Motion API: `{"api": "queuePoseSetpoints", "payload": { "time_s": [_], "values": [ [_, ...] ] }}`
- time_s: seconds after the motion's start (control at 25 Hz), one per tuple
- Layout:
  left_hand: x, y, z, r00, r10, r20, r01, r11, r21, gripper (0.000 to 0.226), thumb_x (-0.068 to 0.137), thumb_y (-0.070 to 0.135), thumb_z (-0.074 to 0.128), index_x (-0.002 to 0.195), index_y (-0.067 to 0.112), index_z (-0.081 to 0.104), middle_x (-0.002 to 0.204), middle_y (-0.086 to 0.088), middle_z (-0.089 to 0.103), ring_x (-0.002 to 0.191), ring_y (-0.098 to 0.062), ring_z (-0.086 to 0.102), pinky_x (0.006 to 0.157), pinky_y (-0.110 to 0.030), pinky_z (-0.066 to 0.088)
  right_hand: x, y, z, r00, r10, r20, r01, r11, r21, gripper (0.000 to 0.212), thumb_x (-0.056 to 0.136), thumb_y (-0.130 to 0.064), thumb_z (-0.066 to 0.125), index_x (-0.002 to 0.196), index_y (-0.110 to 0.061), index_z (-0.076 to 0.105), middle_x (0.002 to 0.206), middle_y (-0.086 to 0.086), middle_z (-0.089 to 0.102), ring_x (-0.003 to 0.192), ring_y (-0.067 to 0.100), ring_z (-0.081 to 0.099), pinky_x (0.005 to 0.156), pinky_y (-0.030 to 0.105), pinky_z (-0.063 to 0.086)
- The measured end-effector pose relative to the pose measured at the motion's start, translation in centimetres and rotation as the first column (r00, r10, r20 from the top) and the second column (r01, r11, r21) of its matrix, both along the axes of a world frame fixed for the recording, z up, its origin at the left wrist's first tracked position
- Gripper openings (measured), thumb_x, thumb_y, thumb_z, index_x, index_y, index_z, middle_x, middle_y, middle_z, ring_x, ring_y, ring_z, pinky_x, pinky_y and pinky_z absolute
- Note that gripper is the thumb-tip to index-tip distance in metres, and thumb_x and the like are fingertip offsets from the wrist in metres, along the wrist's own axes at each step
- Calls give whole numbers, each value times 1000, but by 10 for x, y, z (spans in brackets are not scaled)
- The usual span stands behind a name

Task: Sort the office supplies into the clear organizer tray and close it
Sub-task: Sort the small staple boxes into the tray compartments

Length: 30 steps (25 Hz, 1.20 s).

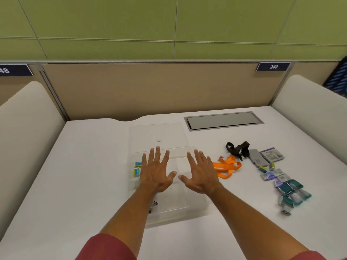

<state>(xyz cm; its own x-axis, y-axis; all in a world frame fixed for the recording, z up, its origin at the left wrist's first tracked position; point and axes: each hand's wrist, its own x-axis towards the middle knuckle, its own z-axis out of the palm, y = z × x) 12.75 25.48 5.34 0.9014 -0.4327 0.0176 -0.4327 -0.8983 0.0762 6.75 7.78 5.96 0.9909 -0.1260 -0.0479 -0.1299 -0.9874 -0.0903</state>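
Note:
The clear organizer tray [195, 207] lies on the white desk in front of me, its transparent lid [157, 132] folded back flat behind it. Two small blue boxes [137, 168] sit in the tray's left compartment, and a metal item [153, 205] shows by my left forearm. My left hand [156, 172] and my right hand [201, 174] hover palm-down over the tray, fingers spread, holding nothing. To the right lie an orange lanyard [226, 167], a black strap [237, 149], a grey case [258, 158] and a pile of teal clips and small packets [287, 190].
A metal cable hatch [223, 121] is set into the desk at the back right. Beige partition panels stand behind, and white padded dividers [22, 128] flank both sides. A small pink dot [159, 140] shows on the lid.

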Motion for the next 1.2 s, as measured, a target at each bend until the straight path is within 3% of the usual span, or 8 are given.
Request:
{"api": "queuePoseSetpoints", "payload": {
  "time_s": [0.44,0.84,1.2],
  "values": [
    [-55,-142,-2,991,-133,-13,133,991,-2,82,87,72,22,151,32,-11,159,-8,-17,146,-30,-17,113,-52,-15,-77,-144,-5,986,-165,2,165,985,57,92,84,-72,36,154,-24,-1,162,12,-3,150,31,-3,120,50,2],
    [-84,-264,-4,976,-210,-66,207,977,-47,83,87,65,33,152,29,-3,161,-11,-7,148,-29,-10,118,-51,-9,-100,-261,-21,967,-254,-36,256,965,62,94,82,-73,36,154,-23,2,162,16,2,149,32,1,120,49,3],
    [-91,-343,-22,941,-237,-243,253,967,35,80,88,67,35,152,32,1,161,-11,1,148,-30,-3,119,-50,0,-92,-328,-43,938,-303,-170,316,947,55,92,80,-79,34,153,-30,8,161,15,12,148,34,10,120,47,10]
  ]
}}
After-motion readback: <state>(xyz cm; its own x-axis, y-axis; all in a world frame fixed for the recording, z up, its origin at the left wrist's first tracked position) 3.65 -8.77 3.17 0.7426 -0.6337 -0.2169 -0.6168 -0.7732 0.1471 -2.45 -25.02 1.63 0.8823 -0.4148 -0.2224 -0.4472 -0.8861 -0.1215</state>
